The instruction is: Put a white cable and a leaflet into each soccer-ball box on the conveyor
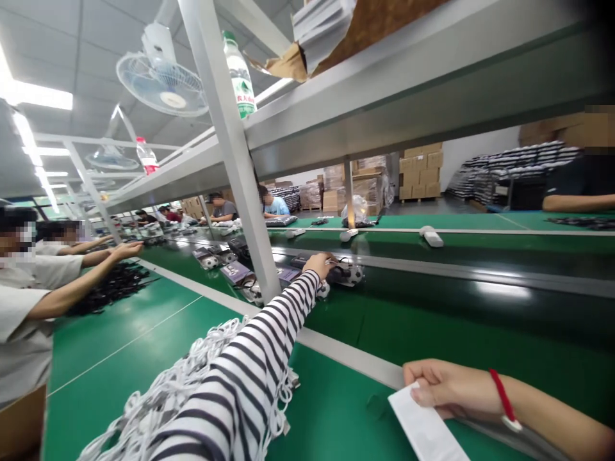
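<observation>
A heap of cables [192,371] lies on the table [120,358] at the left, a flat packet [425,429] at its right. Behind the table runs the belt [432,301], carrying packs [235,272]. A bottle [240,77] stands on the shelf [384,96] above.

A green surface [144,333] is stretching away toward 9 o'clock, with a dark conveyor belt [432,301] running along its middle. A heap of white cords [163,390] is lying at 7 o'clock, and a pile of black cords [113,288] at 9 o'clock. A white slip [425,432] is resting at 5 o'clock. On the belt, flat dark packs [236,272] and ball-patterned pieces [354,275] are sitting near centre. Small white pieces [432,238] are lying toward 3 o'clock.
</observation>
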Motion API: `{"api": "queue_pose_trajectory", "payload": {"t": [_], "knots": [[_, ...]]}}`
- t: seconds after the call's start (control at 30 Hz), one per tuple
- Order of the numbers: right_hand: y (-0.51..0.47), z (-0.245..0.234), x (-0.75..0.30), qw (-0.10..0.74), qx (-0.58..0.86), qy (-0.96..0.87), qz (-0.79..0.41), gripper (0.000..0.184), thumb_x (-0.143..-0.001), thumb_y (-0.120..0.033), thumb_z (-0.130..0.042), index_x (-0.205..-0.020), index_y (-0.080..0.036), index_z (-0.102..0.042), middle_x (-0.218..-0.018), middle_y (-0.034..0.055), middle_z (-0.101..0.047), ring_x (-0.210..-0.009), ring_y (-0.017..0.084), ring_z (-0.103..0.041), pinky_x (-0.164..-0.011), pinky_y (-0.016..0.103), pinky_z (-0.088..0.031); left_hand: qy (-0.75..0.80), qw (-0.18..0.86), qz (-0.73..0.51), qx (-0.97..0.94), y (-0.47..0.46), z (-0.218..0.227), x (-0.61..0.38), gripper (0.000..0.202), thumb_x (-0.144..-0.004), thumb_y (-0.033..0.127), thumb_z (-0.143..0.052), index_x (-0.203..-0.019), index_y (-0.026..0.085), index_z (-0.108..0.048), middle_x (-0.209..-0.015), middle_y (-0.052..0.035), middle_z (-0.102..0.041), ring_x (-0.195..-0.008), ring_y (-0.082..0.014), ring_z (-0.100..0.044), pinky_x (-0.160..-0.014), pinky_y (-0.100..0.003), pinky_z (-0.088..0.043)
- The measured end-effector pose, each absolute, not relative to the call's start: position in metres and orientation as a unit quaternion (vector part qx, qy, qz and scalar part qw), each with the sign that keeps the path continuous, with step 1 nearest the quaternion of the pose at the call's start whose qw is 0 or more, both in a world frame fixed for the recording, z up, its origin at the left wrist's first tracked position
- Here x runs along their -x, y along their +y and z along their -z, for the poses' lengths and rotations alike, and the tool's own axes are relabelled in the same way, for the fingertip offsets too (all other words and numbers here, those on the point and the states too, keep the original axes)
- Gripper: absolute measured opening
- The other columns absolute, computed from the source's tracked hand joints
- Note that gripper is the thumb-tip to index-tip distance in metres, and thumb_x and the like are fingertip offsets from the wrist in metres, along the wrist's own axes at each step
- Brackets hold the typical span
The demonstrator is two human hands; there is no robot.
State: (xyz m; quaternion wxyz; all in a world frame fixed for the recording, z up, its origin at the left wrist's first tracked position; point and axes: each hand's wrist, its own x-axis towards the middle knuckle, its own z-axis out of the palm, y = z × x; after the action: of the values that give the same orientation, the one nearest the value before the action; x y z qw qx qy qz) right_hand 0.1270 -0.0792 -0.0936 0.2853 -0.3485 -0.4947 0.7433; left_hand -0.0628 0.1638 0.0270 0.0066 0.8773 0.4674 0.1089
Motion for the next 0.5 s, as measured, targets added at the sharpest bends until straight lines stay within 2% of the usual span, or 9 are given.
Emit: {"api": "queue_pose_trajectory", "payload": {"t": [0.1, 0.23, 0.3, 0.4, 0.5], "knots": [[-0.076, 0.097, -0.126, 0.292, 0.349, -0.494, -0.741, 0.042, -0.063, -0.039, -0.082, -0.076, -0.014, -0.05, -0.059, -0.0067, -0.049, -0.054, 0.006, -0.048, -0.053, 0.018, -0.032, 0.486, 0.006, -0.087, -0.87, 0.187, -0.016, 0.036, 0.028, -0.093, 0.027, -0.044, -0.116, 0.022, -0.06, -0.117, -0.0075, -0.062, -0.104, -0.02, -0.059, -0.085, -0.026, -0.046], [-0.074, 0.093, -0.124, 0.288, 0.362, -0.5, -0.732, 0.043, -0.062, -0.04, -0.082, -0.075, -0.014, -0.05, -0.056, -0.0083, -0.048, -0.051, 0.004, -0.045, -0.053, 0.017, -0.034, 0.495, -0.008, -0.041, -0.868, 0.197, -0.004, 0.01, 0.026, -0.092, 0.027, -0.047, -0.109, 0.015, -0.062, -0.115, -0.0125, -0.062, -0.102, -0.0235, -0.059, -0.087, -0.038, -0.046], [-0.074, 0.091, -0.124, 0.283, 0.367, -0.506, -0.727, 0.044, -0.061, -0.041, -0.082, -0.075, -0.014, -0.051, -0.057, -0.0079, -0.05, -0.051, 0.003, -0.045, -0.052, 0.016, -0.033, 0.49, -0.019, -0.027, -0.871, 0.197, -0.001, 0.003, 0.026, -0.092, 0.026, -0.046, -0.109, 0.016, -0.063, -0.119, -0.014, -0.06, -0.106, -0.0264, -0.057, -0.089, -0.04, -0.045], [-0.073, 0.09, -0.125, 0.279, 0.367, -0.509, -0.727, 0.043, -0.062, -0.041, -0.082, -0.076, -0.014, -0.051, -0.059, -0.007, -0.053, -0.052, 0.003, -0.047, -0.051, 0.016, -0.033, 0.48, -0.029, -0.015, -0.876, 0.197, 0.002, -0.001, 0.026, -0.092, 0.023, -0.044, -0.109, 0.02, -0.064, -0.123, -0.0128, -0.058, -0.111, -0.0295, -0.054, -0.09, -0.039, -0.043], [-0.073, 0.09, -0.126, 0.277, 0.365, -0.511, -0.727, 0.042, -0.062, -0.04, -0.082, -0.077, -0.014, -0.052, -0.06, -0.007, -0.054, -0.053, 0.004, -0.049, -0.052, 0.016, -0.035, 0.47, -0.019, 0.007, -0.882, 0.197, 0.001, -0.002, 0.022, -0.091, 0.023, -0.048, -0.107, 0.022, -0.064, -0.12, -0.0094, -0.059, -0.108, -0.0269, -0.056, -0.088, -0.038, -0.045]]}}
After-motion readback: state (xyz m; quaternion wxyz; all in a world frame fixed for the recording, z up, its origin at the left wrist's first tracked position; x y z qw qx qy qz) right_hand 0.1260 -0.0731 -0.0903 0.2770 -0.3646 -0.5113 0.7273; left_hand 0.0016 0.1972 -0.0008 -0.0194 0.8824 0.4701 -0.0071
